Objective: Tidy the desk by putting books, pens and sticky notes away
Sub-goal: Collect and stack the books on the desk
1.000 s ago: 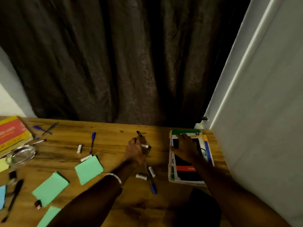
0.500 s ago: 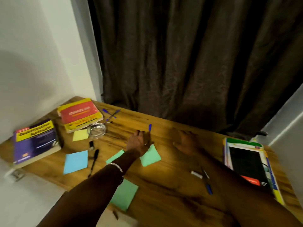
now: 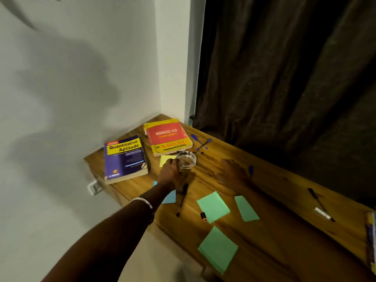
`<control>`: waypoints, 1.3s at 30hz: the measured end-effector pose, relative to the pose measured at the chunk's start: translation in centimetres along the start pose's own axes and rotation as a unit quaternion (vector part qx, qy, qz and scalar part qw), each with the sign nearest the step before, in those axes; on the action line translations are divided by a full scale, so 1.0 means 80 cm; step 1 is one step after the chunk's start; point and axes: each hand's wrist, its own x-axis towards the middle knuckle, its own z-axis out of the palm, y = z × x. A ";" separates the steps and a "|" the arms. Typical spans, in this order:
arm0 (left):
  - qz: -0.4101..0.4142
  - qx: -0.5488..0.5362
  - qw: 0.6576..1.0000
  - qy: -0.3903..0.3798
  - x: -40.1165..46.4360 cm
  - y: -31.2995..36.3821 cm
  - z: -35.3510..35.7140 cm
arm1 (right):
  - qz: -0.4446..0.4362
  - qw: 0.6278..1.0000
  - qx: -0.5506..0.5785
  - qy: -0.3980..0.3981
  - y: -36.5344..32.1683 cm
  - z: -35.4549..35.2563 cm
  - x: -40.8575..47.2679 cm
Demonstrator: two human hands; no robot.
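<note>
Beside glass bowl (image 3: 187, 159), left hand (image 3: 170, 173).

left hand (image 3: 169, 174): bare, no rings seen | left wrist: thin silver bangle (image 3: 143, 201), plain metal band | forearms: bare, no sleeves | right hand (image 3: 233, 173): bare, wrist unadorned

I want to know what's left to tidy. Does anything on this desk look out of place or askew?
Yes. Green sticky notes lie scattered and skewed, pens point every way, and the purple book overhangs the desk edge. Nothing looks spilled or damaged.
</note>
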 end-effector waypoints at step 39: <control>-0.174 -0.287 0.934 -0.120 0.307 -0.166 -0.041 | -0.002 0.976 0.193 -0.104 -0.177 0.106 0.352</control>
